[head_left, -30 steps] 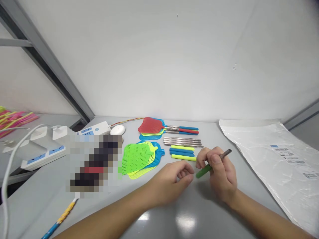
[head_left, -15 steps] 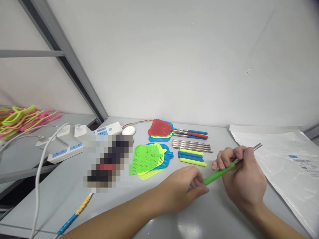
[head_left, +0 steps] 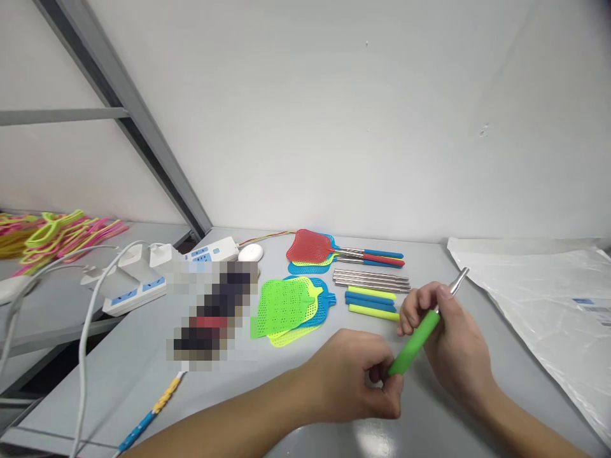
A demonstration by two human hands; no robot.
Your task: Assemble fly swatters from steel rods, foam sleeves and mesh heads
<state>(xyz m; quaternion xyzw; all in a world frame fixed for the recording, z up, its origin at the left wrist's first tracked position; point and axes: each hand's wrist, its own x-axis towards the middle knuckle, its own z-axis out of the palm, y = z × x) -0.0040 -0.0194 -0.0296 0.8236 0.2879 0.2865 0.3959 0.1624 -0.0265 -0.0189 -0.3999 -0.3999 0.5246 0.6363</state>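
My left hand (head_left: 356,375) is closed on the lower end of a green fly swatter handle (head_left: 414,343). Out of the handle's upper end comes a metal rod (head_left: 460,278), pinched in the fingers of my right hand (head_left: 456,350); the two parts lie in one tilted line above the table. Beyond my left hand are loose swatter heads, a green one (head_left: 281,308) on top of yellow and blue ones. Bare metal rods (head_left: 371,280) lie in a row behind several yellow and blue handles (head_left: 372,300). Whole fly swatters (head_left: 312,247) are stacked farther back, red uppermost.
A white plastic bag (head_left: 525,280) covers the table's right side. At left stand power strips (head_left: 133,296) with plugs and a white cable (head_left: 84,343), near a blurred-out object (head_left: 210,322). Yellow and pink hangers (head_left: 71,235) lie far left. A wall closes off the back.
My left hand has closed on the green handle's lower end. The handle and rod have tilted more steeply, and my right hand has shifted slightly left.
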